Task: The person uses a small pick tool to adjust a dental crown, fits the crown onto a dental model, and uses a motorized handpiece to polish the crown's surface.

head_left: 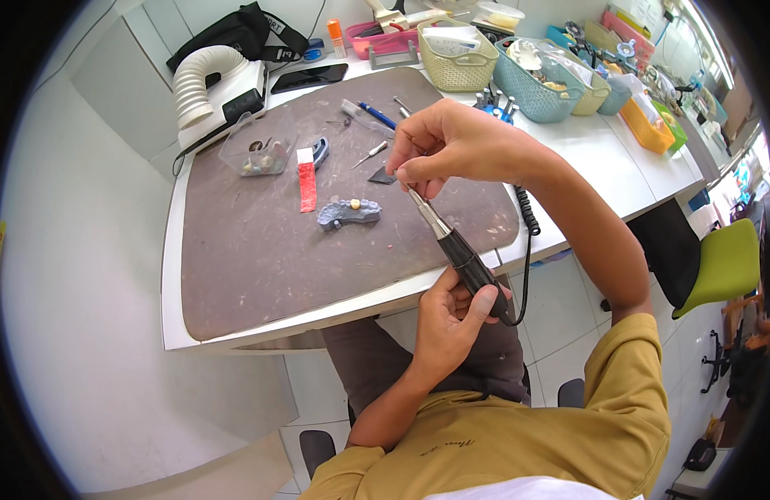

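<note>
My left hand point(456, 321) is wrapped around the black body of a rotary handpiece point(460, 254) with a silver nose and coiled cord. Above it, my right hand point(447, 146) pinches at the handpiece's tip, on a small thin piece too tiny to make out clearly. On the brown mat point(251, 267), left of the tip, lies a grey dental model point(347, 217) with one yellowish tooth. Behind it are a red-and-white strip point(307, 187), another grey model point(321, 150), a thin tool point(372, 154), a blue pen point(376, 115) and a clear box point(260, 162) with small pieces.
A white suction unit with hose point(201, 83) and phone point(308, 79) sit at the back left, plastic baskets point(526, 96) and a bur stand point(493, 112) at the back right. A green-and-black chair point(718, 267) stands right of the desk; a wall point(77, 292) borders the left.
</note>
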`<state>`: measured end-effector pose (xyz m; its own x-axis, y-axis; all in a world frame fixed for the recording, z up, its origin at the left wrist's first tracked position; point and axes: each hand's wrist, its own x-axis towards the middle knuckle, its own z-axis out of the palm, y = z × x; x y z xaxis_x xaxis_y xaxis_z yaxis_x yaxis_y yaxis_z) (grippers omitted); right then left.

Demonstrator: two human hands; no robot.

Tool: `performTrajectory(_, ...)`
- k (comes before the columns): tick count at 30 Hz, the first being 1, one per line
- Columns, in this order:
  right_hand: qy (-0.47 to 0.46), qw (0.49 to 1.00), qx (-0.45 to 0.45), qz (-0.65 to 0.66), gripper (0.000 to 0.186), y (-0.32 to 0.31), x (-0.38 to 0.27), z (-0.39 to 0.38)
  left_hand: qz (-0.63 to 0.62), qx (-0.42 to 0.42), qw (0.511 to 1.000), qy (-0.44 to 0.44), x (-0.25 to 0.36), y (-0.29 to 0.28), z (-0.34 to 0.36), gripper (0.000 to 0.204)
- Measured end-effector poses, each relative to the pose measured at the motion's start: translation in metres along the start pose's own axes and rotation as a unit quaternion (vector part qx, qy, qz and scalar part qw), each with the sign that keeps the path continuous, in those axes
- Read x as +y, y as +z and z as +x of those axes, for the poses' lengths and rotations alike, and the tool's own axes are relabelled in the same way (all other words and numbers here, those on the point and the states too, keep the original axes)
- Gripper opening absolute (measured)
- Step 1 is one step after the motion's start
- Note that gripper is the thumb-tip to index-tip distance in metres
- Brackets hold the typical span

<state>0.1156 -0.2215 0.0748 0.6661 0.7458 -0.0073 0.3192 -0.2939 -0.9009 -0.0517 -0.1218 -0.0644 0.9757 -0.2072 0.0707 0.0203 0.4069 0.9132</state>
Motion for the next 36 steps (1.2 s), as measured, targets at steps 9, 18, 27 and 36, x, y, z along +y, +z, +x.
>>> performTrajectory(9, 0.006, 1.000, 0.005, 0.008, 0.019, 0.002, 0.003, -0.004, 0.001, -0.001, 1.000, 0.004, 0.003, 0.000, 0.000, 0.034)
performTrajectory(18, 0.001, 1.000, 0.016, -0.005, 0.026, 0.004, 0.007, -0.004, -0.018, 0.004, 1.000, 0.009, 0.001, 0.000, 0.001, 0.034)
performTrajectory(27, 0.048, 0.996, 0.073, -0.014, 0.032, 0.012, 0.008, -0.033, -0.034, 0.003, 0.999, 0.004, 0.001, 0.000, 0.001, 0.034)
performTrajectory(36, 0.042, 0.925, 0.077, -0.370, 0.061, 0.040, -0.001, -0.070, -0.054, 0.017, 0.998, 0.016, 0.001, 0.005, 0.002, 0.028)
